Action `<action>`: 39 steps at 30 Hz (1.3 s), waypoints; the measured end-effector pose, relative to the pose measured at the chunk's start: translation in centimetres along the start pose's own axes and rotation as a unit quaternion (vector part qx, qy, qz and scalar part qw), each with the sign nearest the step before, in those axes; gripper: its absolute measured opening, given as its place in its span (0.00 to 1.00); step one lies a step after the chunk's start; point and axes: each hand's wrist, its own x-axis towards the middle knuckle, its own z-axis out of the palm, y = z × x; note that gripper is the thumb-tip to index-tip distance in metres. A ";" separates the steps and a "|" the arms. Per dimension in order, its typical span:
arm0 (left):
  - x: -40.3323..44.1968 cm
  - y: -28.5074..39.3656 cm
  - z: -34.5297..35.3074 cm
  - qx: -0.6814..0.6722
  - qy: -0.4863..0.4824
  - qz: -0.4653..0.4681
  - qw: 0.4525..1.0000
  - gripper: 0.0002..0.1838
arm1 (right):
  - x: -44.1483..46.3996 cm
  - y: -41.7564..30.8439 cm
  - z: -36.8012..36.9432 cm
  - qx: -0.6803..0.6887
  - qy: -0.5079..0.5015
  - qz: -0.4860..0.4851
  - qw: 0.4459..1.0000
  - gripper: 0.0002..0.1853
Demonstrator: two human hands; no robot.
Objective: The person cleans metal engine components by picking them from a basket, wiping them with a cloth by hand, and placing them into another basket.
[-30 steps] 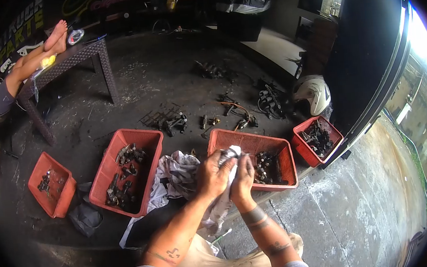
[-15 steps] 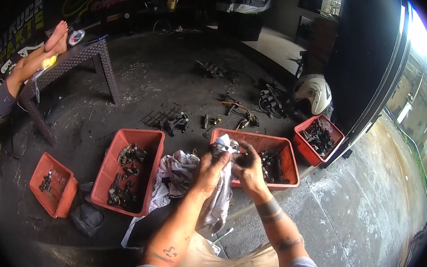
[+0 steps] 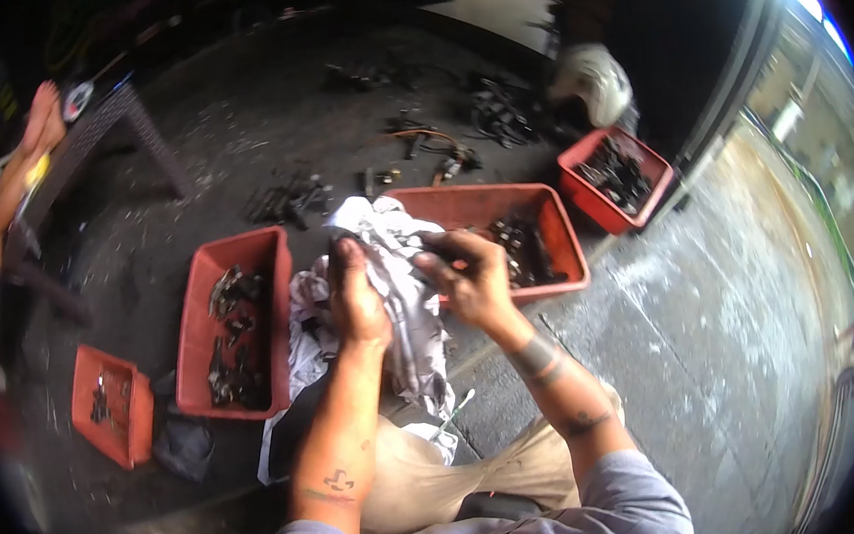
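Note:
A stained white cloth [image 3: 405, 309] hangs between my two hands, its lower end near my knees. On its left side my left hand [image 3: 357, 298] supports it, thumb up and the other fingers hidden behind the cloth. My right hand [image 3: 473, 271] has its fingers bent and pinched at the cloth's right edge. Whether a part lies inside the cloth cannot be seen. Behind my right hand stands a red basket [image 3: 572, 256] with dark metal parts. A second crumpled cloth [image 3: 309, 326] lies just left of my left hand.
Another red basket [image 3: 184, 336] of parts stands left, a smaller one [image 3: 140, 420] beyond it. At the right are a red basket [image 3: 643, 212] and a white helmet [image 3: 593, 83]. Loose parts [image 3: 500, 111] lie on the floor. A person's bare legs [image 3: 3, 205] rest on a table [image 3: 86, 143].
The view has tilted down and turned right. My hands have moved apart, with the cloth now spread wider between them. The silvery part glimpsed earlier in the cloth no longer shows.

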 end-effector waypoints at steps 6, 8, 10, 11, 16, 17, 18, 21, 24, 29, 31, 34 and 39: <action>0.3 -1.1 -0.5 0.184 -0.088 -0.035 0.978 0.11 | 0.1 1.8 -1.0 -0.054 0.027 -0.103 0.993 0.13; 0.5 -0.7 -0.6 0.240 -0.072 -0.004 0.968 0.11 | 0.5 1.6 -1.6 -0.099 0.013 -0.186 0.977 0.13; 0.5 -1.1 -0.3 0.262 0.015 0.020 0.965 0.16 | 0.5 1.8 -1.6 -0.090 -0.011 -0.226 0.970 0.12; 0.4 -0.7 0.1 0.255 0.017 -0.001 0.967 0.19 | 0.5 1.9 -1.4 -0.088 -0.025 -0.246 0.965 0.12; 1.0 0.0 0.3 0.243 -0.015 -0.038 0.969 0.21 | 0.0 3.2 0.5 -0.168 0.007 -0.319 0.933 0.12; 1.5 0.0 -0.5 0.237 -0.030 -0.064 0.969 0.20 | 0.1 3.7 0.8 -0.195 0.015 -0.346 0.918 0.10; 1.7 -0.1 -0.9 0.226 -0.053 -0.083 0.969 0.19 | 0.1 3.5 0.5 -0.201 0.005 -0.344 0.917 0.10; 2.7 0.1 -2.8 0.200 -0.103 -0.124 0.966 0.16 | 0.1 3.6 0.2 -0.202 -0.006 -0.342 0.918 0.12; 2.9 0.4 -3.7 0.127 -0.144 -0.173 0.966 0.20 | 0.3 3.4 -0.3 -0.119 -0.001 -0.289 0.950 0.15; 2.6 -0.8 -3.1 0.219 -0.125 -0.036 0.967 0.21 | 0.5 2.2 -0.7 -0.060 0.016 -0.208 0.976 0.11; 2.6 -0.9 -3.0 0.275 -0.104 0.031 0.955 0.21 | 0.4 1.1 -1.5 -0.003 -0.060 -0.084 0.995 0.13; 2.7 -0.7 -3.3 0.363 -0.064 0.072 0.927 0.21 | 0.3 0.6 -1.6 -0.033 -0.063 -0.071 0.995 0.17; 2.0 -0.8 -2.1 0.345 -0.042 0.117 0.930 0.21 | 0.0 0.1 -0.9 0.044 -0.055 0.033 0.997 0.19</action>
